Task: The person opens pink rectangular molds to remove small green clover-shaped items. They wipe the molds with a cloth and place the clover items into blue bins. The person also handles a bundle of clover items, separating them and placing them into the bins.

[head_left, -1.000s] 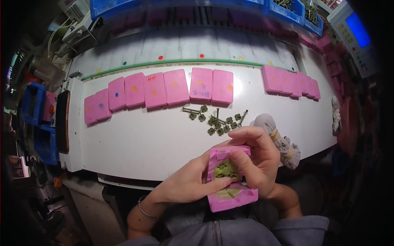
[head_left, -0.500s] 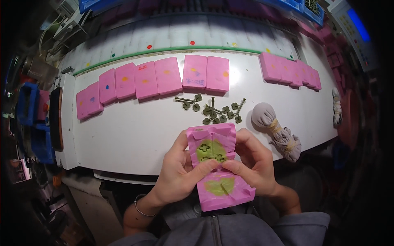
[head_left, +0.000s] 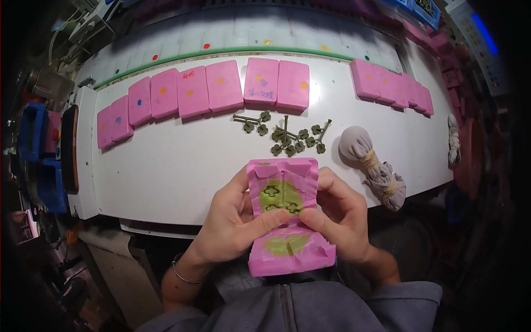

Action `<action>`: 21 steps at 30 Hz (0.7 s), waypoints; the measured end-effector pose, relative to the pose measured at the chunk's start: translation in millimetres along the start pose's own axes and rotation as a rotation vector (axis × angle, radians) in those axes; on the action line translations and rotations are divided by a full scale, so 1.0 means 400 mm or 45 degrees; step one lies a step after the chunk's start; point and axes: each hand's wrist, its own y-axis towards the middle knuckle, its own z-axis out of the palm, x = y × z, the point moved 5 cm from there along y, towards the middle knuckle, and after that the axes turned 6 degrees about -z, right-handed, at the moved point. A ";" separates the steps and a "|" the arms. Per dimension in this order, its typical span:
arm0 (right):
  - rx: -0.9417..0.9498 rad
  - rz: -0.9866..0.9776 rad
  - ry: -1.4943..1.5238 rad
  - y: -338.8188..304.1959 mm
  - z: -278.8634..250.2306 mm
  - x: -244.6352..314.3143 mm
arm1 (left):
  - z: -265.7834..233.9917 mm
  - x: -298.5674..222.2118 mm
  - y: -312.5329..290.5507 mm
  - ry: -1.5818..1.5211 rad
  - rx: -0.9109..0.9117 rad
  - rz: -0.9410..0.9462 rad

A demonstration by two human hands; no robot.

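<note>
Both hands grip a pink rubber mold [head_left: 298, 174], opened so that its two halves show, hinged one above the other. Its upper half bears green-stained, clover-shaped hollows along a channel; the lower half has a smaller green stain. My left hand [head_left: 235, 218] holds the left edge, its thumb pressed on the face near the hollows. On the right edge, my right hand [head_left: 343, 218] is closed with its thumb at the middle fold. Just beyond the mold, several dark green clover-shaped castings on stems [head_left: 287, 137] lie on the white table.
A row of pink mold blocks [head_left: 193, 94] stands along the table's far side, with more pink blocks [head_left: 387, 86] at the right. A tied grey cloth pouch [head_left: 357, 144] lies right of the castings. Blue bins [head_left: 52, 188] are at the far left.
The mold's lower half has tilted and shifted slightly left, looking shorter now. Both hands keep their grip. The table scene sits a little higher in the picture.
</note>
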 end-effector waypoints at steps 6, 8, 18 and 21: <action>-0.045 -0.053 -0.068 -0.005 -0.003 -0.014 | -0.007 0.014 0.003 -0.007 0.009 0.002; -0.030 0.011 -0.017 -0.004 -0.005 -0.023 | -0.010 0.019 0.005 -0.025 0.004 -0.014; 0.103 -0.586 -0.656 0.013 -0.012 0.080 | -0.028 0.011 0.006 0.184 -0.121 -0.065; 0.184 -0.637 -0.795 0.030 0.008 0.113 | -0.026 0.005 0.011 0.111 -0.077 -0.016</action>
